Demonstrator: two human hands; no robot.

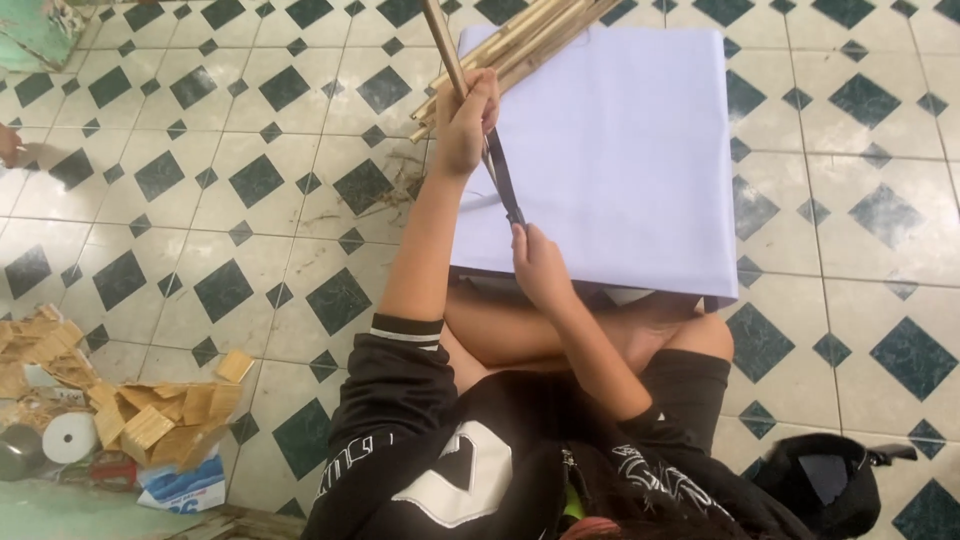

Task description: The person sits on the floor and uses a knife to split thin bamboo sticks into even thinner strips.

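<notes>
The tiled floor (200, 200) fills the view, white with dark green diamonds. On it, before the seated person's crossed legs, lies a large white sheet (620, 160), and a bundle of bamboo sticks (520, 45) rests across its far left corner. A black bag (825, 480) sits at the lower right; at the lower left is a heap of small bamboo tiles (150, 420) on a box, with a white tape roll (68, 437) beside it.

The left hand (465, 125) is closed around one stick (442, 45), held nearly upright over the sheet's left edge. The right hand (538, 265) is closed on the near end of a dark knife (502, 178), whose blade runs up to the stick just below the left hand.

This looks like the shaving or splitting step, with the blade set against the held stick. A next stroke would call for a firm left grip, a shallow blade angle and a cut along the grain, kept clear of the fingers and the bare knee (700, 335) beneath the sheet
</notes>
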